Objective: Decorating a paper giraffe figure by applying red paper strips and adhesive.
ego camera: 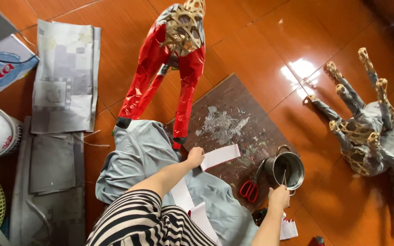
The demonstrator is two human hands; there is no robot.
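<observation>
Left hand (195, 157) rests on the grey-trousered knee (137, 150), fingers curled together and pinched on the near end of a white paper strip (220, 156) with a zigzag-cut lower edge; the strip runs away from the fingertips toward the right, lying over a dark brown board (233, 98) on the floor. Just beyond those fingers stand the black-tipped feet of a woven-frame animal figure (169, 68) wrapped in red glossy paper (upper body still bare wicker and grey paper). Right hand (279, 198) sits fingers closed around a thin stick-like tool (284, 177), the tip of which dips into a small metal pot (289, 169) directly ahead of the fingertips; what the pot holds cannot be told. Red-handled scissors (252, 184) lie just to the left of the right fingers, between the 2 hands, on the board. Scraps of grey paper (224, 124) are scattered on the board beyond the strip. More white strips (288, 229) lie below the right wrist and across the lap. Well apart to the right of the right hand, a pile of grey paper-covered wicker figures (370, 132) lies on the orange tiled floor (261, 41). Far left of the left fingers: stacked newspaper sheets (64, 77) and a white bucket (3, 134).
</observation>
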